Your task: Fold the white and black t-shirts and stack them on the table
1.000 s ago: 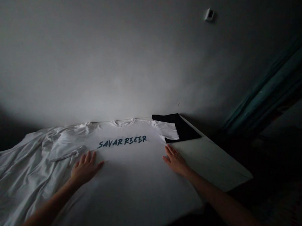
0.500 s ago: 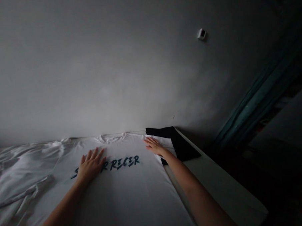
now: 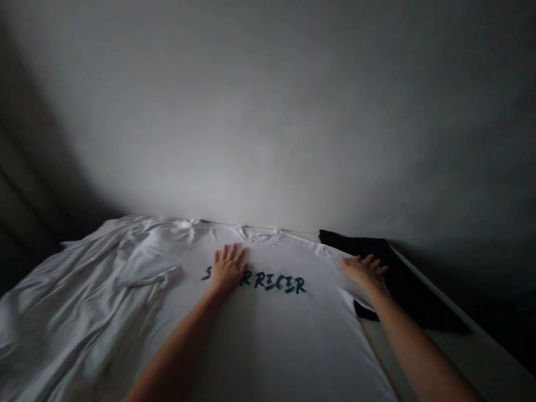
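A white T-shirt [image 3: 278, 337] with dark lettering across its chest lies spread out, its collar towards the wall. Flat on the print, my left hand [image 3: 227, 269] has its fingers spread and covers some of the letters. My right hand [image 3: 365, 270] rests with fingers apart on the shirt's right sleeve, near the sleeve's end. Under that sleeve a folded black cloth [image 3: 420, 292] shows on the right. Neither hand grips anything.
Crumpled white fabric [image 3: 90, 309] covers the left side of the surface. A pale tabletop [image 3: 483, 357] shows at the lower right, its edge running diagonally. Behind everything rises a plain grey wall [image 3: 264, 118]. The far left and right are dark.
The view has turned to the left, so the shirt appears further right. My right hand has slid outward along the sleeve towards its end. My left hand stays on the lettering.
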### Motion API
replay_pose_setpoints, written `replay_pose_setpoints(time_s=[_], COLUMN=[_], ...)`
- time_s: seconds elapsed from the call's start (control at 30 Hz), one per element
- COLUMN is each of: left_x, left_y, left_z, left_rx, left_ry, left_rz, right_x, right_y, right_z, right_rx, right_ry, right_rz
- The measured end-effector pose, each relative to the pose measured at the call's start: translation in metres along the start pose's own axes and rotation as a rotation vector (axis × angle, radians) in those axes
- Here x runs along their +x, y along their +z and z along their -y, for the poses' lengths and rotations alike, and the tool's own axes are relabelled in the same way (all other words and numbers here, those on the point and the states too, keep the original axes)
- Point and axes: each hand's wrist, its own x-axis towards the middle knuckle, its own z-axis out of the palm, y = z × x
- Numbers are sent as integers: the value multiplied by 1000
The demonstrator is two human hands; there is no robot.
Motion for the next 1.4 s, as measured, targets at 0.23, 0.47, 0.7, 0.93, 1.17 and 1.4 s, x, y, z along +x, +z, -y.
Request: replay_pose_setpoints(time_s=[0.23,0.47,0.7,0.93,1.17,1.4], left_x=[11,35,28,-31,-64,-70], left_y=[3,-16,-17,-41,-59,-67], left_z=[21,124,142,173,227,241], left_rx=[-73,56,157,203,46,-73], left_ry=[60,-6,-45,-88,-342,-677], left_rz=[-16,-30,-47,-107,-48,-245], right_x=[-70,-84,-84,-102,-187,-220], right_y=[10,22,18,-46,-121,-129], right_z=[136,144,141,205,372,469], right_rx=[138,171,109,29,322,441], right_ry=[-649,-597,-590,-620,-977,-1034], right_rz=[-40,-44,29,58,171,173])
